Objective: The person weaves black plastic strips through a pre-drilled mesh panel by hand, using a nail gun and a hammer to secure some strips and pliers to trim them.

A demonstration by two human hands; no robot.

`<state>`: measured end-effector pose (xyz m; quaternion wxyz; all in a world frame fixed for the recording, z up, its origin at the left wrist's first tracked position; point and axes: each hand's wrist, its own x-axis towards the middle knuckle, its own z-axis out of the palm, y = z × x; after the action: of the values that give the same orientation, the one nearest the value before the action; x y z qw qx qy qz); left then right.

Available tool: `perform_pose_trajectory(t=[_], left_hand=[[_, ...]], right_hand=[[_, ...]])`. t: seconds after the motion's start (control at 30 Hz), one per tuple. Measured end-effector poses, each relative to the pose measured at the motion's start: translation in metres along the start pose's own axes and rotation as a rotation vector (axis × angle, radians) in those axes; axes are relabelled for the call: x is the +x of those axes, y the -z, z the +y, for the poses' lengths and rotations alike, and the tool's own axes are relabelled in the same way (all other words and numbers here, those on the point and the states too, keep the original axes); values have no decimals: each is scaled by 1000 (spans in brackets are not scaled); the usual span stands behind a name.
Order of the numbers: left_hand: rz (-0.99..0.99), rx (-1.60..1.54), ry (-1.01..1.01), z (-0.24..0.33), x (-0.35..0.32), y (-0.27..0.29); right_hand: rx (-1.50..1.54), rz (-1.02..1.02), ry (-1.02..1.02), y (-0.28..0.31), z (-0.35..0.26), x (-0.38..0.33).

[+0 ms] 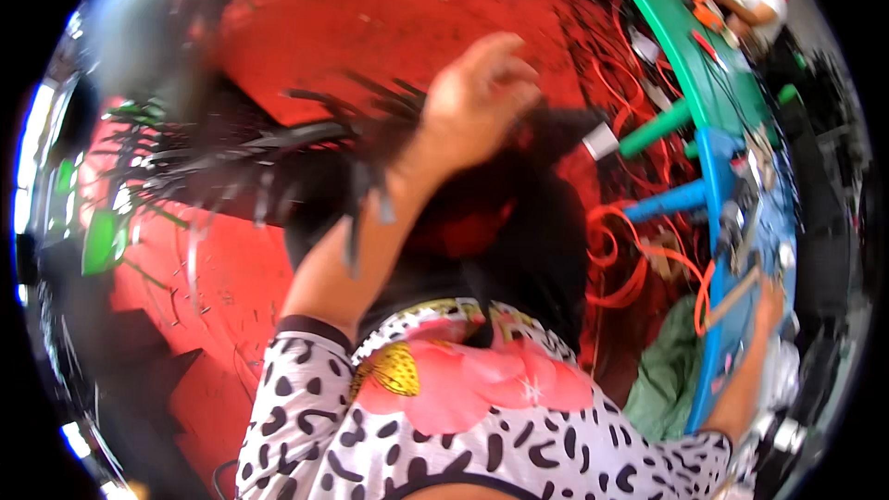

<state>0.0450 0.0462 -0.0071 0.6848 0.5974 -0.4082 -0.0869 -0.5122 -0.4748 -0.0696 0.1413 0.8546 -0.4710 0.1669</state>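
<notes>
My left hand (482,93) is raised over my lap, its fingers loosely bent and apart, with nothing seen in them; motion blurs it. A bundle of thin black strips (269,143) lies across my lap and spreads out to the left, blurred at its ends. Some strips hang over my left forearm. Far out to the right, my right hand (769,306) is over the blue table (708,352), beside a flat light-brown stick (733,298). Its fingers are too small and unclear to show whether they grip the stick.
Orange-red strip (619,292) lies in loops on the red floor (306,18) beside the blue table leg (667,201). A green table (653,0) adjoins the blue one, with a person (755,0) behind it. Green cloth (662,380) hangs near my right side.
</notes>
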Motion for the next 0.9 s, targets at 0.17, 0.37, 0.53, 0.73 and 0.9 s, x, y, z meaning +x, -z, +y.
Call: perform_pose_trajectory(t=[0.17,0.37,0.53,0.73,0.9], left_hand=[[9,170,4,3,-11,1],[8,249,20,6,-12,5],[13,122,50,5,-11,7],[34,-244,19,-1,-7,-1],[106,-225,-108,-8,-9,2]], right_hand=[[-236,-41,-277,7,8,-20],[768,-63,145,16,-233,27],[1070,-27,731,129,-471,-13],[1007,-203,970,167,-593,-36],[1261,-310,849,154,-597,-35]])
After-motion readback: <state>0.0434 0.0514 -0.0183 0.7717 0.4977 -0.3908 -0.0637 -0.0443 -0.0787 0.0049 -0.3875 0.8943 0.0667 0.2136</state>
